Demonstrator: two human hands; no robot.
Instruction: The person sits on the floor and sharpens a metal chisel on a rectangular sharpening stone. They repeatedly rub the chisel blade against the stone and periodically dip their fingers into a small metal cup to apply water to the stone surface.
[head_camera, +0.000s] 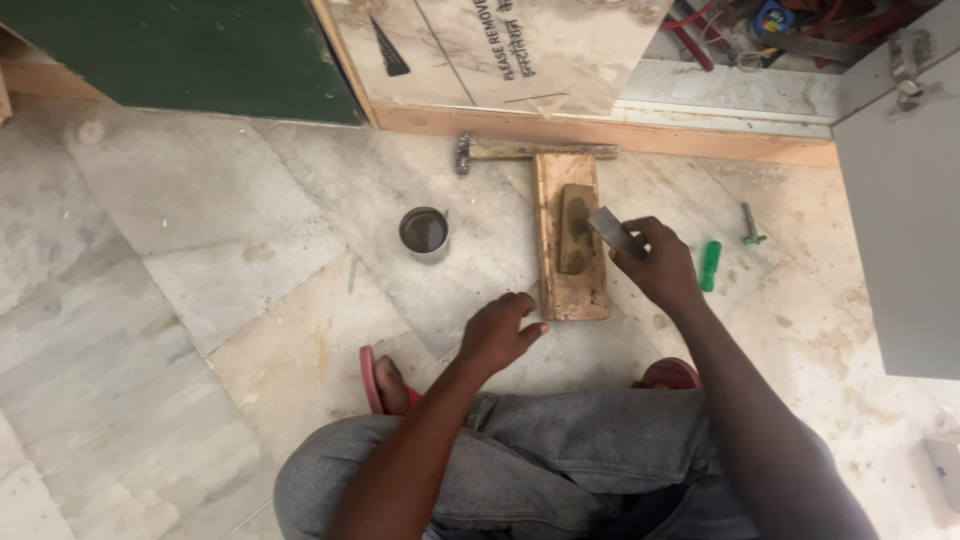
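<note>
A wooden block (570, 285) lies on the marble floor with a dark, oblong sharpening stone (576, 228) set into its top. My right hand (660, 265) grips a flat grey metal blade (611, 229) whose end rests at the stone's right edge. Just left of the block's near end hovers my left hand (497, 332), fingers apart and holding nothing. I squat over the block in grey trousers and red sandals.
A small round tin (424, 233) of dark liquid stands left of the block. A hammer (520, 152) lies behind it along a wooden threshold. A green-handled tool (709, 266) and a small metal piece (749, 224) lie to the right. A grey cabinet panel (900, 220) stands at right.
</note>
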